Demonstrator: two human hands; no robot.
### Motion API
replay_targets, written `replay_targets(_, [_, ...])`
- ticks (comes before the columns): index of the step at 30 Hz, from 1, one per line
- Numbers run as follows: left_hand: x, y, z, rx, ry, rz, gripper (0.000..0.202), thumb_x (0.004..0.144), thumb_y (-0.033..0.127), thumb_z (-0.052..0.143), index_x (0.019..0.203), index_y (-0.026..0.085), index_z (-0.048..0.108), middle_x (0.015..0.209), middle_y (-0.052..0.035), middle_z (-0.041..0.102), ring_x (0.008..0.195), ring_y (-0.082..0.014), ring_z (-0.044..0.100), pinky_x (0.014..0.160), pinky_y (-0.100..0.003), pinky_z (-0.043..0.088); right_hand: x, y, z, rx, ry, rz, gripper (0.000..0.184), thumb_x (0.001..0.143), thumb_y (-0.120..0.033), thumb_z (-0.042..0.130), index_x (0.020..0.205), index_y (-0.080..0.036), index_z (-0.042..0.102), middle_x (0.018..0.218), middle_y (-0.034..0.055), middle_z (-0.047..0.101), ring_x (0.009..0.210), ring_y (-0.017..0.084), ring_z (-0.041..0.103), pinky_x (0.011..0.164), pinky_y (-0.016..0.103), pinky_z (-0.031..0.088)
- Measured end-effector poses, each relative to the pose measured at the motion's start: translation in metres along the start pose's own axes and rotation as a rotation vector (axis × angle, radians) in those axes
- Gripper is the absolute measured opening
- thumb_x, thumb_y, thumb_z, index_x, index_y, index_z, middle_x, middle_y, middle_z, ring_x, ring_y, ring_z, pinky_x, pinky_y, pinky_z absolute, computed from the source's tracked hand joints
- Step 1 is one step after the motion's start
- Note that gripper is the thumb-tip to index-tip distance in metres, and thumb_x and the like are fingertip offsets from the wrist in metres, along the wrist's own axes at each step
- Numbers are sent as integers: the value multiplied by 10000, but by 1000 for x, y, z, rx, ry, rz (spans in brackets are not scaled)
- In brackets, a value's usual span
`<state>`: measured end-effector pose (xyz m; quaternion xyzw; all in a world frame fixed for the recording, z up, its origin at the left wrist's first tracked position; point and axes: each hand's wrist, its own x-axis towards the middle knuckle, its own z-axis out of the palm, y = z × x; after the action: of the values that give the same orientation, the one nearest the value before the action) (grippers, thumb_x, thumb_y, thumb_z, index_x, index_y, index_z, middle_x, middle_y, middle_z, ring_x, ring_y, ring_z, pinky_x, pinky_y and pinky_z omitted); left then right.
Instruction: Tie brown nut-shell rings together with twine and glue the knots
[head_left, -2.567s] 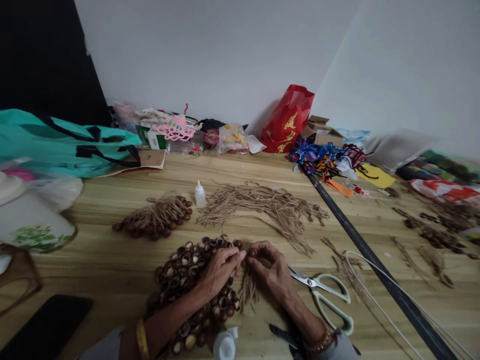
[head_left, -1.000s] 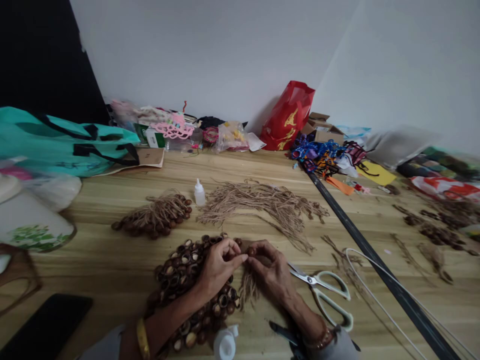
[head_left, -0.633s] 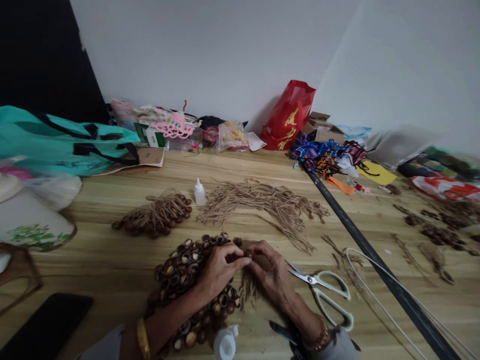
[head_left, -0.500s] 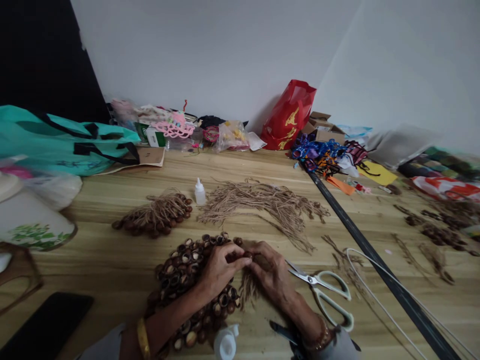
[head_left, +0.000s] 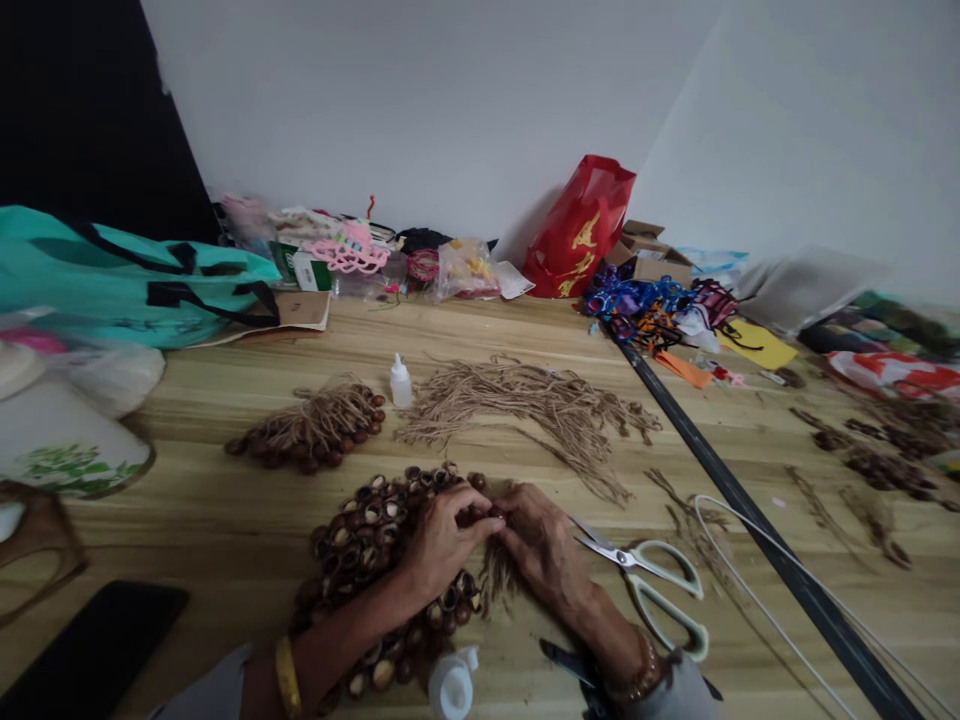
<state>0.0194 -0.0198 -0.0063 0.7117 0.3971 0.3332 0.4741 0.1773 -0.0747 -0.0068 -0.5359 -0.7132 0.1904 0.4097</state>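
My left hand (head_left: 444,540) is closed, thumb and forefinger pinched on a small dark brown nutshell (head_left: 496,514). From the other side my right hand (head_left: 546,545) closes its fingers on the same shell, which they mostly cover. Short twine strands (head_left: 499,572) lie below the fingertips. Beneath and beside my left forearm spreads a pile of nutshell halves (head_left: 371,530), many with their hollow side up. A long bundle of twine (head_left: 525,400) lies beyond my hands. Scissors (head_left: 637,562) with pale handles rest partly open, right of my right hand.
A small white dropper bottle (head_left: 400,382) stands beside a bunch of corded nutshells (head_left: 315,430). Another white bottle (head_left: 452,688) is near the front edge. A phone (head_left: 94,645) lies at left, a white cable (head_left: 757,590) at right. Bags, including a red one (head_left: 581,230), line the wall.
My fingers have shifted slightly around the nutshell, and less of it shows now. The things on the table stay where they were.
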Motion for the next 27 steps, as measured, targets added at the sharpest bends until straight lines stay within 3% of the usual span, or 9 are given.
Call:
replay_targets(10, [-1, 3, -2, 79, -17, 100, 133, 766, 281, 653, 688, 174, 669, 717, -41, 642, 732, -196, 587, 684, -286, 432, -1, 3, 0, -68, -28, -56, 88, 905, -239, 521, 944, -204, 592, 852, 79, 623, 789, 221, 573, 707, 332, 474])
replay_targets(19, [2, -3, -1, -37, -13, 31, 144, 756, 306, 656, 727, 167, 682, 731, -33, 665, 726, -185, 590, 687, -271, 437, -1, 4, 4, -22, 35, 17, 89, 885, -249, 565, 954, -210, 605, 854, 68, 634, 792, 214, 583, 696, 320, 470])
replay_targets(27, [5, -5, -4, -123, -86, -36, 213, 812, 318, 584, 852, 158, 718, 864, -70, 721, 847, -220, 636, 778, -294, 465, 2, -2, 1, 87, 99, 102, 99, 843, -274, 638, 901, -198, 613, 831, 46, 643, 782, 193, 606, 713, 299, 481])
